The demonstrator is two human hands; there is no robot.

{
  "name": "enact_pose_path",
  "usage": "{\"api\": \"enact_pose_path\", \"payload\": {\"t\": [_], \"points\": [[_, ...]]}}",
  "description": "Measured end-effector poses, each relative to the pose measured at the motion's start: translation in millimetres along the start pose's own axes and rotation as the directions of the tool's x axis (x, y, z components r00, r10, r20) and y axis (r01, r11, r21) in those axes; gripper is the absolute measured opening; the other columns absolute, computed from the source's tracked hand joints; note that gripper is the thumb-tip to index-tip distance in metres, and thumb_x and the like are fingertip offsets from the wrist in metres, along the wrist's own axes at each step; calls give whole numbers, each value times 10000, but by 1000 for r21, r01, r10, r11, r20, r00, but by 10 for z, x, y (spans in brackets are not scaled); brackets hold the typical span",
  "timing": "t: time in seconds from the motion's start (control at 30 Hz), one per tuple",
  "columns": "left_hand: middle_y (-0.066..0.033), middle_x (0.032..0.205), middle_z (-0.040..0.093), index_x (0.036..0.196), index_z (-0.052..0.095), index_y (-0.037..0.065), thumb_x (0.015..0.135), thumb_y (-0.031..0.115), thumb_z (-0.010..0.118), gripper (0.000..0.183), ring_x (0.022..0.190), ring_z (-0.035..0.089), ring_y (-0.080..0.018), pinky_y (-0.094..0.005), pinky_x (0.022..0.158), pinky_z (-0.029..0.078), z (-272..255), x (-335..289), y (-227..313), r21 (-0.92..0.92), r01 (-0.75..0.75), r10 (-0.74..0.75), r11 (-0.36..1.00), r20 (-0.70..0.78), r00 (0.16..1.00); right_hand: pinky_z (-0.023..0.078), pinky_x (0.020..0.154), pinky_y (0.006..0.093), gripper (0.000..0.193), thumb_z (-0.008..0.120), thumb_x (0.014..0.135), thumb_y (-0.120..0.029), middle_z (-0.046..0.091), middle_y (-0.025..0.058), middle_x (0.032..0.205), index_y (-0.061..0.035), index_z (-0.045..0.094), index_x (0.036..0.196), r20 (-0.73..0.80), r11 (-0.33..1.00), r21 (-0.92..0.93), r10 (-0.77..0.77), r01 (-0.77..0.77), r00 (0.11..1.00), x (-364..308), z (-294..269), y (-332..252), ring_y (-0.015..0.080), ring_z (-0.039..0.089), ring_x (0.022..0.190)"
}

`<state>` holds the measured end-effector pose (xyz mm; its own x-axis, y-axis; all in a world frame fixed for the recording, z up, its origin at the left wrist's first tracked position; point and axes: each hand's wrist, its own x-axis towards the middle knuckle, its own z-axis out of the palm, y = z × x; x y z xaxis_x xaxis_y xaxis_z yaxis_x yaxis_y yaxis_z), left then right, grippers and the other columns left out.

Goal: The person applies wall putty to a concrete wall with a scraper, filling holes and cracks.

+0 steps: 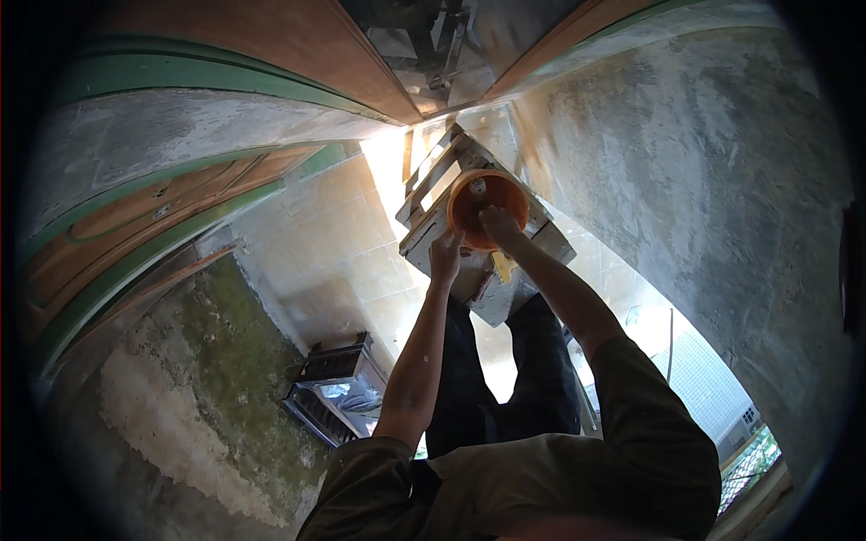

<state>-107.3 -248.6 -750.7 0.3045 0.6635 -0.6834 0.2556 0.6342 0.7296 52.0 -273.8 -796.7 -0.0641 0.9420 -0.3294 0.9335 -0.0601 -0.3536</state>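
Note:
An orange bucket (518, 197) stands in front of me on a worn wooden stand (550, 243) with slatted sides. My left hand (446, 258) is closed at the bucket's near left rim. Reaching over the near rim, my right hand (499, 225) is inside the bucket with its fingers curled; what they hold, if anything, I cannot make out. A small pale spot (479, 187) shows inside the bucket, beyond the right hand. Just below the bucket, a yellow object (503, 266) lies on the stand, its kind unclear.
A dark slatted crate-like stand (338, 383) with pale items sits on the lower left. A bare grey wall (667, 153) rises at right. Wooden doors with green frames (153, 212) line the left. Tiled floor (316, 243) surrounds the stand; strong light falls on it.

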Motion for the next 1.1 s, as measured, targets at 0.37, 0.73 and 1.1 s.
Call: {"api": "enact_pose_path", "payload": {"t": [0.37,0.73,1.1], "points": [[-151,826,615,1116,513,-83,867,130,565,332,616,659,-229,-282,522,571,72,-33,166,-154,155,-169,976,-82,982,518,708,384,181,485,818,-129,630,140,920,-69,633,903,309,989,32,127,-144,943,158,-35,67,254,633,860],[-181,933,603,1139,506,-82,840,187,608,415,647,664,-250,-270,453,556,391,40,45,-134,87,-97,987,-69,993,480,755,385,109,539,795,-63,629,169,927,-25,633,836,64,826,546,129,-143,990,-158,-285,689,308,602,872],[-125,844,561,856,576,22,829,177,567,157,777,557,-280,-364,681,451,413,-651,617,400,-168,328,901,-377,866,485,718,279,287,616,785,-101,651,100,899,28,615,1041,245,114,927,536,-357,808,-820,-1254,20,161,616,785]]}}
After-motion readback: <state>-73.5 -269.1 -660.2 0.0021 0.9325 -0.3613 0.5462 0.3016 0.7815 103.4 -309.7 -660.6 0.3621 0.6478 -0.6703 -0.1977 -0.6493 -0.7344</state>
